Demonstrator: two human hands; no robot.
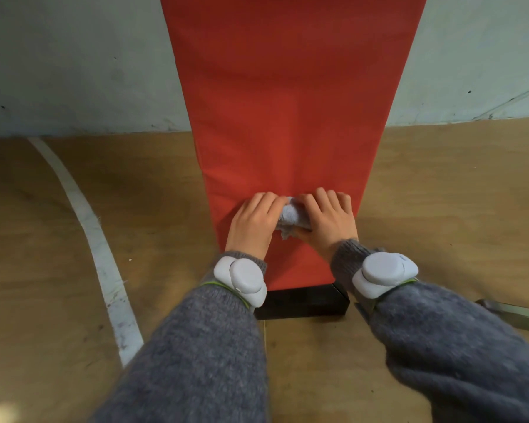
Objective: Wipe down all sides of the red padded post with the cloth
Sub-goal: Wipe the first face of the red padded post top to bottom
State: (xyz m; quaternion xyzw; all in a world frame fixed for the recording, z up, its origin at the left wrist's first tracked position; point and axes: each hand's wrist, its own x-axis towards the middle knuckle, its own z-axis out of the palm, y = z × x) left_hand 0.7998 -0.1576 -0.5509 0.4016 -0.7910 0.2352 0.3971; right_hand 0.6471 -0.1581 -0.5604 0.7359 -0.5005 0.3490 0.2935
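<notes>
The red padded post point(287, 102) stands upright in front of me, and only its front face shows. A bunched pale grey cloth point(289, 216) lies against the lower part of that face. My left hand point(252, 222) holds the cloth's left side with curled fingers. From the other side my right hand point(329, 219) grips it, fingers bent over the top. Both hands press the cloth onto the padding, a little above the post's black base point(303, 302). Most of the cloth is hidden under the fingers.
The post rests on a wooden floor point(440, 193) with a curved white line point(89, 227) at the left. A pale wall point(74, 62) rises behind. A grey strap or metal piece point(513, 312) lies on the floor at the right. Grey sleeves and white wrist devices cover my forearms.
</notes>
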